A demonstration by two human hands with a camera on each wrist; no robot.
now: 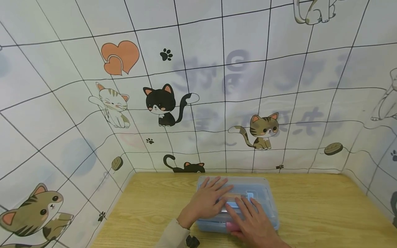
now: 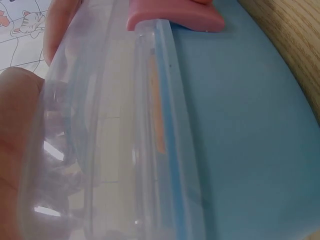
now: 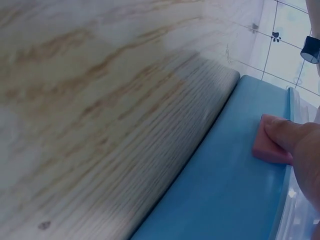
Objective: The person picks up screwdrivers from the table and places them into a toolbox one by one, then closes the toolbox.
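A blue plastic storage box with a clear lid sits on the table. My left hand rests on the lid's left part, fingers spread and straight. On the lid's right part lies my right hand, its fingers extended. In the right wrist view, the right thumb presses on the pink latch at the box's front side. The left wrist view shows this latch lying over the lid's rim. A tan-orange strip shows through the lid; what the box holds is unclear.
A wood-grain table spreads to both sides of the box. Behind it hangs a white gridded covering with cartoon cats, which also lines both sides. A black object is by the left wrist.
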